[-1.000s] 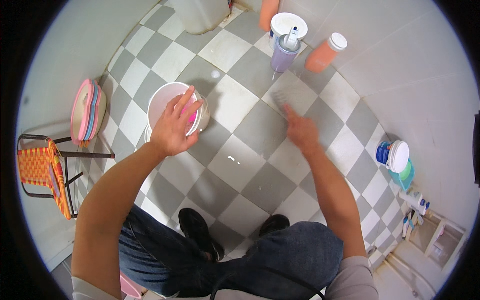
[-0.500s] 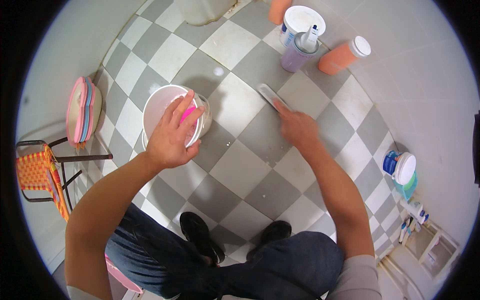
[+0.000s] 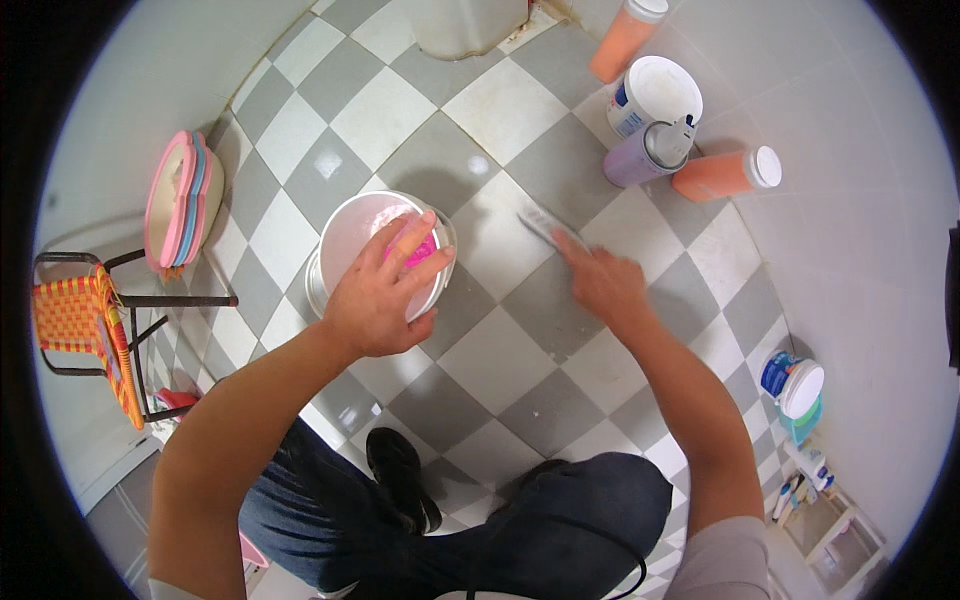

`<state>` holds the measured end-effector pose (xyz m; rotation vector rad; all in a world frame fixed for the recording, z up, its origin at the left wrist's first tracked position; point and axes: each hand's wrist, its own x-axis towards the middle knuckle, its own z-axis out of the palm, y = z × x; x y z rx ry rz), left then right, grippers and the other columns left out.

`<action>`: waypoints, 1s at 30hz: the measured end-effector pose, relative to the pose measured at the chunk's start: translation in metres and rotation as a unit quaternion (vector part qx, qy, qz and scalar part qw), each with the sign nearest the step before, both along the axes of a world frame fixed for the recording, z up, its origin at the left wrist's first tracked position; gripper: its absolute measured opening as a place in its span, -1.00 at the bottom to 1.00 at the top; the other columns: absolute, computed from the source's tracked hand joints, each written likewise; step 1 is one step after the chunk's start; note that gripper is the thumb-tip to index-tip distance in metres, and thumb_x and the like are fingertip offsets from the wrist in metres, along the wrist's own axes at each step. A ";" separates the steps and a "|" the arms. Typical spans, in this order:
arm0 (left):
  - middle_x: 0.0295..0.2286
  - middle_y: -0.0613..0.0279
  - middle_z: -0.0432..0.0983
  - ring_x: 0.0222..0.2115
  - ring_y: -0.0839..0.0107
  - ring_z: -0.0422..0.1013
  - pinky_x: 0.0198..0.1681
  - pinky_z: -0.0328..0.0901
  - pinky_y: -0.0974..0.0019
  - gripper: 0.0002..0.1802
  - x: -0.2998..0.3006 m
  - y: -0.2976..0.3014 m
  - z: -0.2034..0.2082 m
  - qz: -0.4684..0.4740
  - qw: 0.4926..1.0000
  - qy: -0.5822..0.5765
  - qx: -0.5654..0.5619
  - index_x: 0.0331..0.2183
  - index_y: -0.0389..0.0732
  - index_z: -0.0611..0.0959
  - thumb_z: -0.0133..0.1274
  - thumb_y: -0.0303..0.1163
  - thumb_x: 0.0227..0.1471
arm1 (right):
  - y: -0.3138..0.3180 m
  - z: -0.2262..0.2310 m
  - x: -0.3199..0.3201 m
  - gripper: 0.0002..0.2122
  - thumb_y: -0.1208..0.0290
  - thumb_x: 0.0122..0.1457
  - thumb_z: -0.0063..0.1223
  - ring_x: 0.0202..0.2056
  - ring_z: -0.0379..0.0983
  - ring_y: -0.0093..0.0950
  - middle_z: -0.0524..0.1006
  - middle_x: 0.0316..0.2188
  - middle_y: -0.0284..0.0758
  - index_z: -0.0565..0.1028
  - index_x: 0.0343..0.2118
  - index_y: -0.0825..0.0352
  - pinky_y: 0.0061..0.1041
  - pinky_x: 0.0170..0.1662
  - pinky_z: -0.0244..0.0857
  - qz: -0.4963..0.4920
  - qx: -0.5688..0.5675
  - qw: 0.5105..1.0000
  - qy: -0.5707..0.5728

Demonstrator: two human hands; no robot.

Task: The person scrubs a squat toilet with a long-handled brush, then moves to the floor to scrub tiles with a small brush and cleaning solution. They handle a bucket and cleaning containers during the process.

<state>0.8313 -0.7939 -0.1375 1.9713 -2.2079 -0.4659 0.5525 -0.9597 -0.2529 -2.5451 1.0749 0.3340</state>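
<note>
A white bucket stands on the tiled floor at centre left, with something bright pink inside it. My left hand is over the bucket's right side, its fingers spread across the mouth and its thumb near the rim; the fingers partly cover the pink thing. To the right, my right hand is closed around the near end of a long, pale grey brush. The brush lies low against the floor tiles, its far end pointing up and left. Blur hides its bristles.
By the right wall stand orange bottles, a white tub and a purple spray can. A woven chair and pink-edged basins line the left wall. Farther down on the right sits a blue-and-white tub.
The view has shifted, so floor things appear lower and farther right. Against the tiles, the brush in my right hand has moved slightly left. My left hand stays at the bucket.
</note>
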 end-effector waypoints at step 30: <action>0.36 0.28 0.06 0.31 -0.08 0.06 0.34 0.12 -0.06 -0.17 -0.004 0.016 0.011 0.028 0.995 -0.095 -0.009 0.25 0.17 0.39 0.26 -0.16 -0.09 | 0.117 0.003 -0.143 -0.35 0.34 0.23 -0.05 -0.45 0.59 -0.11 0.58 -0.37 -0.16 0.15 0.35 -0.43 -0.03 -0.42 0.47 0.108 0.111 0.985 0.071</action>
